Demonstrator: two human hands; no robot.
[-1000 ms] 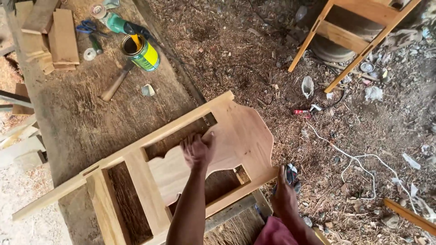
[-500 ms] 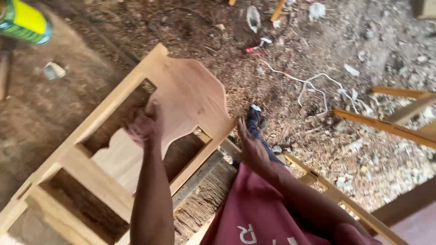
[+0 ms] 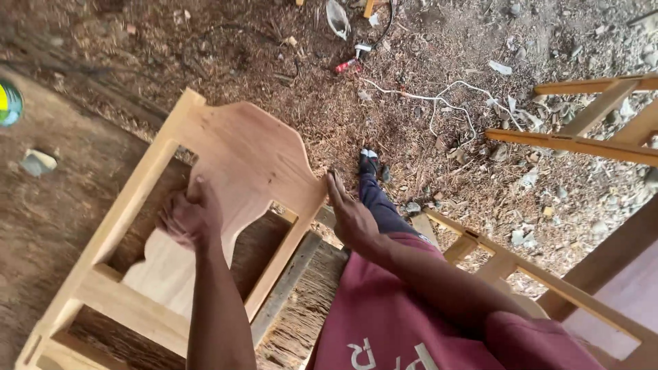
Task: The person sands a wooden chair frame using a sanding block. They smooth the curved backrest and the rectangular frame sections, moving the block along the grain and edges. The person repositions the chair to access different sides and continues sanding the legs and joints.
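Lying flat on the old workbench (image 3: 48,219) in the left half of the frame, the pale wooden chair back (image 3: 240,157) is poking past the bench's edge. You are pressing your left hand (image 3: 188,218), fingers curled, on its curvy middle board. You are laying your right hand (image 3: 348,209), flat and open, against its right rail. Beyond, a white cord (image 3: 439,96) is trailing over the sawdust floor (image 3: 240,48) in the upper middle.
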